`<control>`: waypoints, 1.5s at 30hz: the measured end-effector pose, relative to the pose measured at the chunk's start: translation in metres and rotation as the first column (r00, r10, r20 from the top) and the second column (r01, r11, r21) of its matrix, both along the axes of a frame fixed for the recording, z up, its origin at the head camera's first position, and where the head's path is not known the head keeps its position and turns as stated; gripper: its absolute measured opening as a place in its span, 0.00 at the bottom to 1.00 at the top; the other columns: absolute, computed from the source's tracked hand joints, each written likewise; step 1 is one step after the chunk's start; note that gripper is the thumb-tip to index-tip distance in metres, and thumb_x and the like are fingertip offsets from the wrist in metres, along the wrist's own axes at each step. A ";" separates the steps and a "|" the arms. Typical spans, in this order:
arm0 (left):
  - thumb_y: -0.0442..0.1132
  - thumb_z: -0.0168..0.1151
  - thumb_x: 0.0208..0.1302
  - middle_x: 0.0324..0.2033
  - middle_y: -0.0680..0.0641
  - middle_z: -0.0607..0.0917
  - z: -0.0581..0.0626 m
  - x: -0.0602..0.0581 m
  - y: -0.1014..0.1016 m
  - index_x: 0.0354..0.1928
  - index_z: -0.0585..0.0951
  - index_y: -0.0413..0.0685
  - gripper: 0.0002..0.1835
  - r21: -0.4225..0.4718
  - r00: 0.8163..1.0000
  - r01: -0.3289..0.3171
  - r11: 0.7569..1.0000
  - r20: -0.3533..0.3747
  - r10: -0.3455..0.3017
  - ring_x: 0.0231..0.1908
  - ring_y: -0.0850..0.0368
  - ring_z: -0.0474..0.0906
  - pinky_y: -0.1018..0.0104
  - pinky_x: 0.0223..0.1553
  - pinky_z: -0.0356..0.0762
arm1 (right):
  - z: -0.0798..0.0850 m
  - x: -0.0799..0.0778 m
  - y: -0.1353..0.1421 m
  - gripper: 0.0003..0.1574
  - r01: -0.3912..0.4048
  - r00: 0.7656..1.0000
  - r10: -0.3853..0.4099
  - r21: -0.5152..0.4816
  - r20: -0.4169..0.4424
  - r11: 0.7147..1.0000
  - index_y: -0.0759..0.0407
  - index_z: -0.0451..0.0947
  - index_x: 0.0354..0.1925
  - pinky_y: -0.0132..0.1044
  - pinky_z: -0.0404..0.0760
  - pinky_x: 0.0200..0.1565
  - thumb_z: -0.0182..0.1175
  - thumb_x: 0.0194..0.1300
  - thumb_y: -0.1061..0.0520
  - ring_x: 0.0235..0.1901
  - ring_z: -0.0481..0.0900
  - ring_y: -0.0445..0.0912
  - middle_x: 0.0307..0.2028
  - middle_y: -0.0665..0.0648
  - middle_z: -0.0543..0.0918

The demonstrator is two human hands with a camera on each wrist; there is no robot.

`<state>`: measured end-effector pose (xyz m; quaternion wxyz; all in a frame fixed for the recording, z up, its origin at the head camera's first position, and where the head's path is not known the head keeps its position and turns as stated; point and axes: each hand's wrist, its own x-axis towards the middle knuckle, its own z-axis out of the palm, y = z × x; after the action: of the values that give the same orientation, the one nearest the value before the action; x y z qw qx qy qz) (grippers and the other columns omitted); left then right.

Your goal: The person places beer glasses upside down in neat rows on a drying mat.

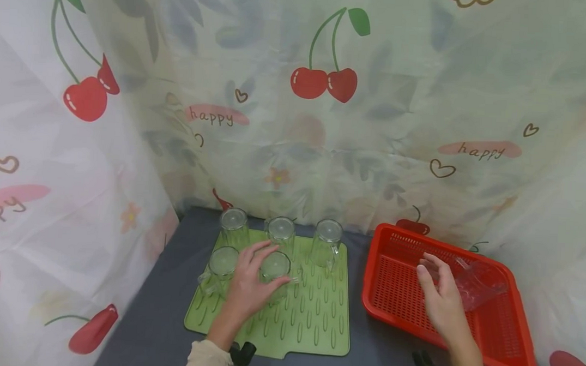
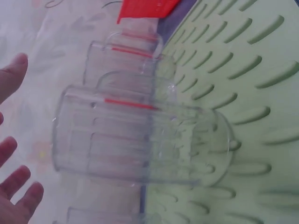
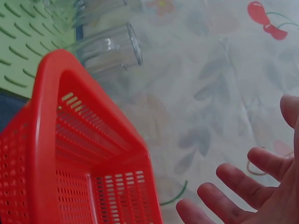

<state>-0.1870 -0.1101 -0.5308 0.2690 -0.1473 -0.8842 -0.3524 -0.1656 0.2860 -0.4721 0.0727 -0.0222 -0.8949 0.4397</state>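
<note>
Several clear glass mugs stand upside down on a green draining mat (image 1: 316,315). My left hand (image 1: 251,282) is over the front row, thumb and fingers spread around the near side of a glass mug (image 1: 276,265). In the left wrist view, those fingers (image 2: 16,182) are apart from the glass mug (image 2: 140,140) and hold nothing. To the right, my right hand (image 1: 442,299) hovers above a red plastic basket (image 1: 379,274) with its fingers loosely extended and nothing in them. Inside the basket, a clear glass mug (image 1: 482,284) lies beside that hand.
Another glass mug (image 1: 223,264) is left of my left hand. Behind it are three more, one (image 1: 234,227) at the left, one (image 1: 281,230) in the middle and one (image 1: 327,242) at the right. A patterned curtain (image 1: 313,162) closes off the back of the grey table (image 1: 152,308).
</note>
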 end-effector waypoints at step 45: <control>0.30 0.84 0.41 0.55 0.44 0.82 -0.027 0.033 -0.109 0.51 0.86 0.47 0.29 0.302 0.997 -0.075 0.950 0.021 0.072 0.54 0.72 0.74 0.76 0.47 0.79 | 0.003 -0.001 0.058 0.45 0.090 0.996 -0.090 0.146 -0.011 0.985 0.63 0.48 0.79 0.09 0.65 0.36 0.47 0.79 0.39 0.62 0.67 0.69 0.69 0.73 0.59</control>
<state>-0.1540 -0.2196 -0.5574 0.2970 -0.0695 -0.8260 -0.4740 -0.1667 0.3439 -0.4688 0.0959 -0.0563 -0.9228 0.3690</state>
